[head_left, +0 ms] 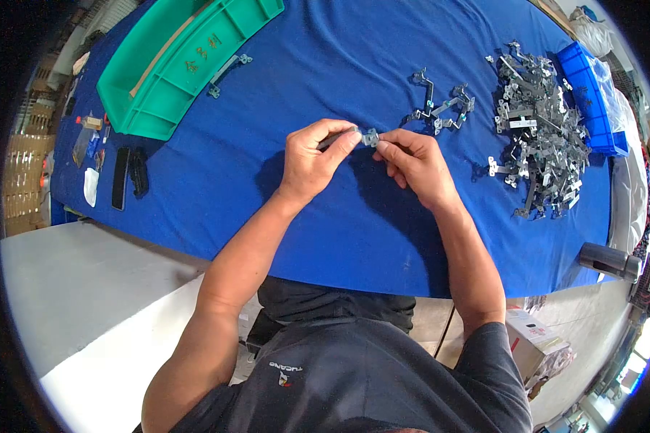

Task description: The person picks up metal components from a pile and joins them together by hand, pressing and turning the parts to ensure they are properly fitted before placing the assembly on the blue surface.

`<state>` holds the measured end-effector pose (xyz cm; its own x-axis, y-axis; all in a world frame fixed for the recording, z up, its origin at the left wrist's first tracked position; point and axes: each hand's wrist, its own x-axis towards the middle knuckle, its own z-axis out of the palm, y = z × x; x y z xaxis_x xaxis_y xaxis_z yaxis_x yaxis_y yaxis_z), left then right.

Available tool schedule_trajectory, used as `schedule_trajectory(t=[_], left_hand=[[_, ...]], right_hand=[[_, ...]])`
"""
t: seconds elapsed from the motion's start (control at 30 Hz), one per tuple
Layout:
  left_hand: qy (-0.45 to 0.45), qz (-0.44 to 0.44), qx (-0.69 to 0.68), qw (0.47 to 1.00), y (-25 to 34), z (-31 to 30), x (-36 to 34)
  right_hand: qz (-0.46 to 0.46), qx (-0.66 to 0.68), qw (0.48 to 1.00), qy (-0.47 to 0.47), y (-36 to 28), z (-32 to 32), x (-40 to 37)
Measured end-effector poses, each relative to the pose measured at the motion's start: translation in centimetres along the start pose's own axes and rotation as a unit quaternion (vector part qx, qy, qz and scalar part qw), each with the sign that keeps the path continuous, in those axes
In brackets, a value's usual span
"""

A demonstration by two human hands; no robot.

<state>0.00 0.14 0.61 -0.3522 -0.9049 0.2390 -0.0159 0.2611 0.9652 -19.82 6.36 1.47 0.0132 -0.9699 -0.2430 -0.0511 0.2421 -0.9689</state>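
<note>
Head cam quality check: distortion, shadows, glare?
Head view: heavy fisheye, black vignette at corners, blue table bowed. Soft shadows fall on it from the left hand and right hand. The pile of metal parts glints; the bracket they pinch is small, detail unclear. Lower right is blown out.

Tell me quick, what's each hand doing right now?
Left hand: closed, pinching one end of a small metal bracket.
Right hand: closed, pinching the other end of the same bracket.
</note>
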Motion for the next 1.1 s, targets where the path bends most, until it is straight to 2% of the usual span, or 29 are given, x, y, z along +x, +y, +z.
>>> schedule_trajectory(t=[0.2, 0.23, 0.3, 0.43, 0.63, 0.7, 0.83, 0.93, 1.0, 1.1], left_hand=[[-0.033, -0.006, 0.02, 0.999, -0.3, 0.0, -0.1], [-0.036, 0.015, 0.035, 0.999, -0.4, 0.0, -0.1], [-0.043, 0.056, 0.064, 0.995, -0.5, 0.1, -0.1], [-0.06, 0.046, 0.071, 0.995, -0.5, 0.1, 0.0], [-0.106, 0.068, 0.101, 0.987, 0.5, 0.1, 0.1], [-0.119, 0.07, 0.124, 0.983, 0.6, 0.0, 0.1], [-0.054, 0.072, 0.095, 0.991, 0.1, 0.1, 0.0], [-0.004, 0.038, 0.037, 0.999, -0.1, 0.2, 0.0], [-0.005, -0.011, 0.009, 1.0, 0.2, -0.1, -0.1], [-0.019, 0.011, 0.018, 1.0, -0.1, 0.0, -0.1]], right_hand=[[-0.017, -0.027, 0.999, 0.008, 0.0, 0.2, 0.0], [-0.017, -0.042, 0.999, 0.004, 0.0, 0.2, 0.0], [-0.028, -0.021, 0.999, 0.013, 0.2, 0.2, 0.0], [-0.029, 0.073, 0.997, 0.014, -0.2, 0.1, 0.0], [-0.047, 0.031, 0.998, -0.005, 0.6, 0.0, 0.3], [-0.062, 0.039, 0.996, 0.041, 0.6, 0.0, 0.3], [-0.072, 0.117, 0.984, 0.112, -0.1, -0.1, 0.2], [-0.002, 0.031, 0.998, 0.058, -0.5, -0.2, 0.0], [-0.007, 0.004, 1.0, 0.023, -0.3, 0.0, -0.1], [-0.011, -0.014, 1.0, 0.012, 0.0, 0.3, -0.1]])
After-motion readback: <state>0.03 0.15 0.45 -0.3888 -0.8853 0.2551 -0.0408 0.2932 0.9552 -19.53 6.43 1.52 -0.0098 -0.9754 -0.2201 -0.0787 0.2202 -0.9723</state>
